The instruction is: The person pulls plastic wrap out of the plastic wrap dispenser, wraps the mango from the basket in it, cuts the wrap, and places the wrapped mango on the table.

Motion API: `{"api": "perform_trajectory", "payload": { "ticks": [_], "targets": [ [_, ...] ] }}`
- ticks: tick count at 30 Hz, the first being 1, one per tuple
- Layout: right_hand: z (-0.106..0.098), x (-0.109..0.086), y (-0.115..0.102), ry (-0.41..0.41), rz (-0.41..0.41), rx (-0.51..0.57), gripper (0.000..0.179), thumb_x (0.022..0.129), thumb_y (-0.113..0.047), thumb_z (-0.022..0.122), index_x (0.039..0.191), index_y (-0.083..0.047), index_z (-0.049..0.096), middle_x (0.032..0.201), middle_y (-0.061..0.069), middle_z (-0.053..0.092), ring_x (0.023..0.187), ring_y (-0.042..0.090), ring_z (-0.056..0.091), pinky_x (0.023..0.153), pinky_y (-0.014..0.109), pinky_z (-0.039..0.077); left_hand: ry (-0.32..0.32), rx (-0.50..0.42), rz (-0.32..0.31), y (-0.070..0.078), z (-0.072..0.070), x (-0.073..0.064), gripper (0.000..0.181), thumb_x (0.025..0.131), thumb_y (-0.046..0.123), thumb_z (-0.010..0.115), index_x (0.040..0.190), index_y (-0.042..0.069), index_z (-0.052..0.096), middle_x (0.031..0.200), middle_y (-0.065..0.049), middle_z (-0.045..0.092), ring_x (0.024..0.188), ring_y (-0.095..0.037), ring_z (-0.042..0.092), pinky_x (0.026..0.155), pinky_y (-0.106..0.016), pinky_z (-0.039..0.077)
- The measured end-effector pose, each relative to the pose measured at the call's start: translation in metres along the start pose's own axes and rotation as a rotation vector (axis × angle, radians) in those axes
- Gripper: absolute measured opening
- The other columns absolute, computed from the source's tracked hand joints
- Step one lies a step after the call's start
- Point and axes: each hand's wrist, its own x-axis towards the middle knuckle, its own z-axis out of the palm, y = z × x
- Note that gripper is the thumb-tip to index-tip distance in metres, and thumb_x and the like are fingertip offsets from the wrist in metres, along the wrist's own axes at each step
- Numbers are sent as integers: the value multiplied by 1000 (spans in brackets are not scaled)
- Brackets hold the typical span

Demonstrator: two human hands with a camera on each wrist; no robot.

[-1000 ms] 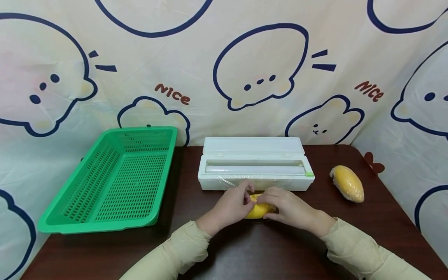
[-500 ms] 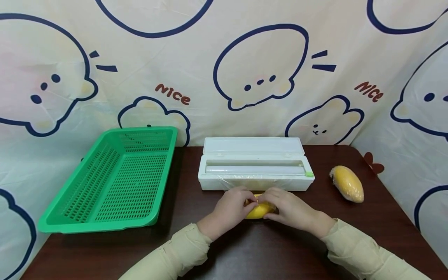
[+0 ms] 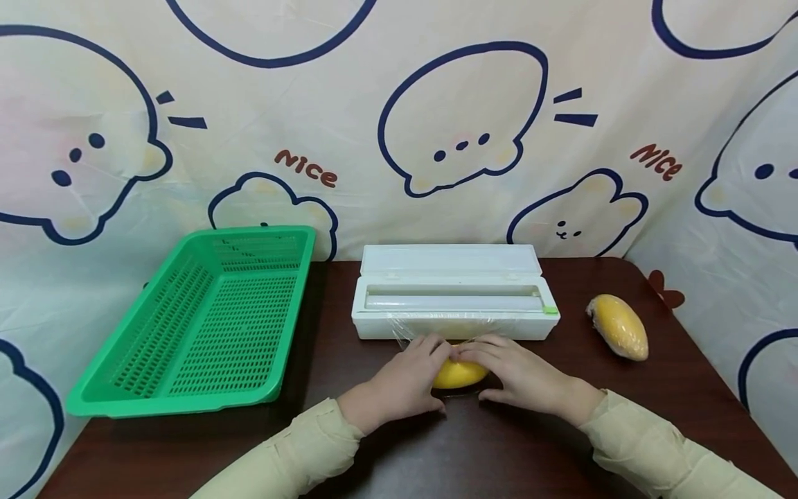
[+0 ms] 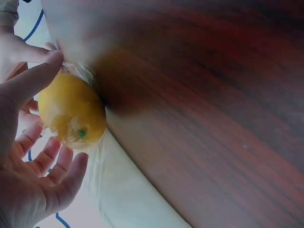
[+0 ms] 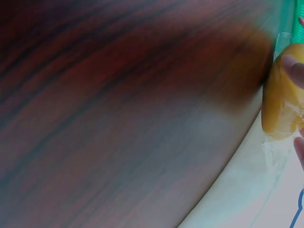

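A yellow mango point(image 3: 459, 375) with clear plastic film on it lies on the table in front of the white film box point(image 3: 458, 326). My left hand point(image 3: 399, 381) is around its left side, fingers bent over the top and far side, thumb spread toward the near side. From the right, my right hand point(image 3: 530, 378) touches the top with its fingers, its thumb low beside the fruit. The fingertips of both hands meet over the mango. In the left wrist view, crinkled film point(image 4: 71, 135) covers the fruit's stem end. Only fingertips point(image 5: 299, 147) of a hand show in the right wrist view.
A green plastic basket point(image 3: 288, 333) stands on the left of the dark wooden table point(image 3: 455, 457). Another film-wrapped mango point(image 3: 620, 328) lies at the right. The box's lid point(image 3: 451, 260) is up, and a film roll point(image 3: 455, 303) shows inside. A printed cloth hangs behind.
My left hand has stopped pinching at the top of the mango; its thumb has swung down and away. My right thumb has moved slightly off the fruit. The film by the box looks more lifted.
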Motion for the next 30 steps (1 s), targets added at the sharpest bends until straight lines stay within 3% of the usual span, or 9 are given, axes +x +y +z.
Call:
{"api": "perform_trajectory", "payload": {
  "ticks": [4,10,16,24,30],
  "targets": [
    [0,3,1,-20,-10,-1,76,76,-9,92,142,-7,54,145,3,54,132,23,50,106,41,46,12,30,21,-2,2,1,75,66,23,99,124,9,53,122,-3,51,112,-23,51,88,-31,53],
    [4,4,4,-12,-24,-47,82,72,-9,94,142,-5,51,144,5,54,131,23,50,105,42,46,31,71,37,-4,6,2,82,64,23,100,128,6,51,124,-7,51,114,-26,51,89,-32,53],
    [8,5,3,28,-23,-92,72,75,-9,92,136,-2,54,137,7,57,124,24,55,101,41,49,61,175,30,-1,14,5,90,65,36,99,133,5,50,126,-7,51,114,-25,50,83,-29,55],
    [5,8,1,23,37,-63,63,80,-11,89,133,-1,57,131,7,61,119,22,58,97,40,52,129,316,8,4,23,4,97,64,50,96,136,6,47,125,-7,50,110,-22,49,76,-25,53],
    [-1,11,-2,4,133,21,64,82,-14,86,137,-3,56,128,5,62,115,17,59,95,37,53,139,289,-15,4,21,4,89,68,46,96,132,7,47,120,-7,50,105,-22,51,72,-25,52]
  ]
}}
